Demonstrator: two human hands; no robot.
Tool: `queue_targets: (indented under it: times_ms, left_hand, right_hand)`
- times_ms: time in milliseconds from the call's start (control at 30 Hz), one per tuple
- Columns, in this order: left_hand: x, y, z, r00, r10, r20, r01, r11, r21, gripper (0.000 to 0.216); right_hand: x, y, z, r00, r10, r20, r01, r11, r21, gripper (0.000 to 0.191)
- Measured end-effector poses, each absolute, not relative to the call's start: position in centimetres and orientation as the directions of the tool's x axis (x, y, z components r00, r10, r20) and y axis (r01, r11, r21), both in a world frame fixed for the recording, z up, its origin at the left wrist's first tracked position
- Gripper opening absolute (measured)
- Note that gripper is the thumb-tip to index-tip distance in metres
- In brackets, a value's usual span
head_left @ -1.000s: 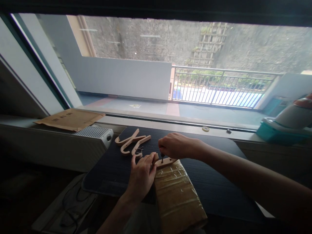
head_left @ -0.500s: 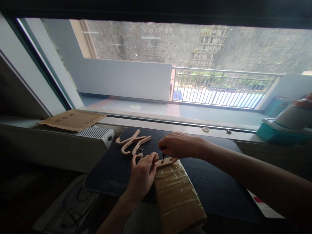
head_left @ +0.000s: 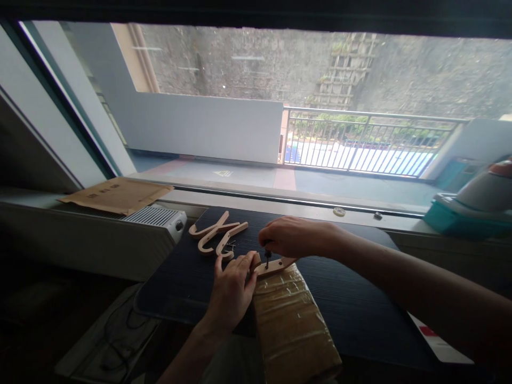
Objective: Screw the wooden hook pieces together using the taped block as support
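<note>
My left hand (head_left: 233,285) grips the curved end of a pale wooden hook (head_left: 273,266) that lies on the far end of a tape-wrapped cardboard box (head_left: 294,320). Closed around the dark handle of a screwdriver (head_left: 268,256), my right hand (head_left: 290,236) holds it upright over the hook, its tip down at a hole in the wood. A second hole shows to the right of the tip. Beyond my left hand, several more wooden hooks (head_left: 216,229) lie together on the dark table (head_left: 180,282), with a few screws (head_left: 229,247) beside them.
A brown paper envelope (head_left: 116,196) rests on the white radiator (head_left: 160,216) at the left. On the windowsill are a roll of tape (head_left: 338,212), a small dark object (head_left: 378,215) and a teal container (head_left: 460,218). A card with red print (head_left: 440,338) pokes out at the table's right edge.
My right hand has turned slightly around the screwdriver, whose tip stays at the hole. My left hand and the hook keep their places; the whole view has shifted a little.
</note>
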State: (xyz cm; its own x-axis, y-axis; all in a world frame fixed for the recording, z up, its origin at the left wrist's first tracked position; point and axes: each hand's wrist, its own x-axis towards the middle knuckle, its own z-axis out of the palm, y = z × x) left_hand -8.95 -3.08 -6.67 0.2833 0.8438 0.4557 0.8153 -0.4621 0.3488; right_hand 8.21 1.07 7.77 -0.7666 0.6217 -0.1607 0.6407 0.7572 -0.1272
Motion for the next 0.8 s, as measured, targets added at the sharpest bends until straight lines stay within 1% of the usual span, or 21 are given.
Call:
queue_targets:
  times_ms: [167, 333, 500, 667, 800]
  left_hand:
    - [-9.0, -3.1, -6.7, 0.288, 0.847, 0.447, 0.824, -0.457, 0.336, 0.033]
    - [-9.0, -3.0, -6.9, 0.294, 0.839, 0.458, 0.82, -0.467, 0.33, 0.033]
    - [-9.1, -3.0, -7.0, 0.289, 0.834, 0.471, 0.81, -0.475, 0.344, 0.032]
    - [-9.1, -3.0, -7.0, 0.288, 0.83, 0.477, 0.805, -0.48, 0.349, 0.032]
    - [-8.9, -2.9, -7.0, 0.283, 0.841, 0.46, 0.811, -0.466, 0.353, 0.032]
  right_hand:
    - [8.4, 1.4, 7.1, -0.761, 0.641, -0.103, 0.648, 0.746, -0.155, 0.02]
    - [8.3, 1.2, 6.7, -0.823, 0.566, -0.047, 0.565, 0.807, -0.17, 0.02]
    - [8.1, 1.4, 6.9, -0.793, 0.603, -0.093, 0.609, 0.779, -0.146, 0.022]
    - [7.9, 1.6, 6.7, -0.802, 0.588, -0.103, 0.597, 0.789, -0.146, 0.019]
    - [7.6, 1.6, 6.4, -0.751, 0.649, -0.124, 0.66, 0.741, -0.125, 0.018]
